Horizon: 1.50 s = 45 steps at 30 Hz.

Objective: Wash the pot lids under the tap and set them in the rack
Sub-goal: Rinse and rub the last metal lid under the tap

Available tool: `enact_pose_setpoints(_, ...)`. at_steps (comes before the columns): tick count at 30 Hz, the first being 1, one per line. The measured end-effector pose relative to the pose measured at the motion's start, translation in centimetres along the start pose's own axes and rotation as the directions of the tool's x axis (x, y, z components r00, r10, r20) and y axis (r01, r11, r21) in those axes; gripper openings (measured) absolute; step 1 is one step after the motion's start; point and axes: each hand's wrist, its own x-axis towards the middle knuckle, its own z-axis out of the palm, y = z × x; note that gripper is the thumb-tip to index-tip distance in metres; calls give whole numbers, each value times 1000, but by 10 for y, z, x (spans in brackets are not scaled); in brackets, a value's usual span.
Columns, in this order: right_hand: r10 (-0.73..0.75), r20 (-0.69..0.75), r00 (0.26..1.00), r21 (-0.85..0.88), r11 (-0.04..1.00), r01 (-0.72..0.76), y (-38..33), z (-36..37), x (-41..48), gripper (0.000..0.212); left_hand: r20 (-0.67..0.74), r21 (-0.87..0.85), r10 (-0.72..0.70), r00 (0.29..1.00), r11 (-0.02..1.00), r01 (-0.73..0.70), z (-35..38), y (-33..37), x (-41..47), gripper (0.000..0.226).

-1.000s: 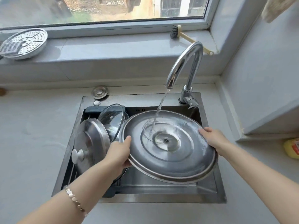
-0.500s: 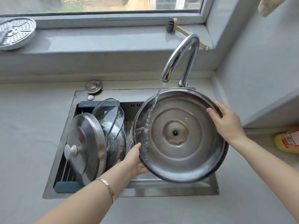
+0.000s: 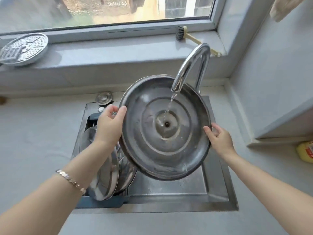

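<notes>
I hold a large steel pot lid (image 3: 152,150) tilted toward me over the sink, its inner side facing up. My left hand (image 3: 110,124) grips its upper left rim and my right hand (image 3: 218,139) grips its right rim. Water runs from the tap (image 3: 189,67) onto the lid's centre. Smaller steel lids (image 3: 108,177) stand on edge in the dark blue rack (image 3: 101,203) at the sink's left side, partly hidden by my left forearm.
The steel sink (image 3: 216,199) is set in a grey counter. A perforated steamer plate (image 3: 23,48) and a dish brush (image 3: 188,37) lie on the window sill. A sink plug (image 3: 103,98) sits behind the sink. A yellow bottle (image 3: 305,151) lies at the right.
The lid went from lying nearly flat under the stream to tilted up. My left hand shifted from the lower left rim to the upper left rim, my right hand slid lower on the right rim.
</notes>
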Motion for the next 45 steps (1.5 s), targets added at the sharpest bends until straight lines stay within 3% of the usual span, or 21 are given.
enact_pose_setpoints(3,64,260,964,-156,988,-23,-5,27,-13,38,-37,155,72,997,986,-65,-17,17,7,28)
enact_pose_setpoints(6,39,397,917,-412,900,140,-13,44,-21,47,-19,355,122,992,929,-108,-25,20,3,27)
enact_pose_setpoints(9,-126,505,854,-262,920,290,-47,43,-44,55,26,438,71,997,896,-75,-17,18,-5,30)
enact_pose_setpoints(12,-223,713,665,-77,918,390,-79,41,-77,60,92,331,-98,991,941,63,4,23,-12,26)
enact_pose_setpoints(13,-247,717,652,-25,926,378,-84,40,-85,59,117,278,-150,982,954,113,12,26,-14,26)
enact_pose_setpoints(15,-272,643,716,23,941,338,-90,32,-91,56,160,226,-197,967,961,159,26,29,-17,26)
enact_pose_setpoints(17,-244,585,773,-6,952,305,-90,20,-91,58,188,202,-211,959,964,172,38,29,-18,26)
enact_pose_setpoints(20,-229,563,794,-91,938,335,-89,0,-94,57,241,171,-263,934,959,226,56,23,-16,16)
enact_pose_setpoints(22,-270,545,794,-193,881,432,-89,-11,-96,51,269,127,-338,902,941,314,66,25,-17,13)
enact_pose_setpoints(25,-425,423,800,-407,700,587,-85,-22,-84,35,355,14,-421,835,895,445,75,39,-25,12)
enact_pose_setpoints(27,-454,265,851,-406,748,525,-78,-31,-67,28,425,-73,-445,788,851,520,78,42,-24,17)
enact_pose_setpoints(29,-385,50,921,-271,883,384,-70,-43,-49,23,445,-121,-458,769,821,559,73,36,-21,25)
enact_pose_setpoints(31,-243,-118,963,-118,966,229,-59,-54,-30,21,394,-49,-509,765,820,571,65,19,-17,37)
enact_pose_setpoints(33,-59,-178,982,97,992,77,-44,-62,-15,21,322,93,-575,752,810,579,59,-4,-16,46)
enact_pose_setpoints(36,236,-123,964,468,870,-153,-21,-70,0,17,258,162,-636,728,771,616,54,-26,-23,55)
enact_pose_setpoints(38,375,-26,927,610,740,-282,-12,-70,-1,21,238,140,-659,714,750,646,52,-34,-25,61)
enact_pose_setpoints(42,523,284,804,674,487,-555,0,-51,-19,30,334,-92,-639,693,710,698,41,-31,-20,65)
enact_pose_setpoints(45,534,357,766,692,399,-601,9,-17,-23,29,284,-218,-545,789,764,607,25,-20,-8,47)
